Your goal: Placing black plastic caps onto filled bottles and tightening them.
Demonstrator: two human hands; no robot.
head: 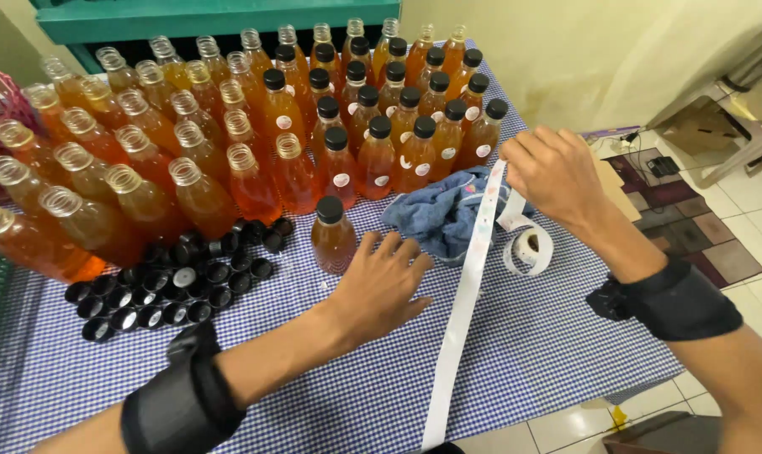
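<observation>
1. The right hand (553,172) has its fingers pinched together on the top end of a long white sticker strip (469,294), held up above the bench (524,353).
2. The strip hangs down and runs toward the near edge of the bench; a loose coil of it (532,245) lies just right of the strip.
3. The left hand (381,286) rests palm down, fingers spread apart, holding nothing, just beside a single capped bottle of orange liquid (332,235).
4. A crumpled blue cloth (440,210) lies between the two hands.
5. Left of the lone bottle sits a heap of black caps (171,286).
6. Farther back stand rows of bottles: capped ones (398,126) to the right, uncapped ones (129,160) to the left.
</observation>
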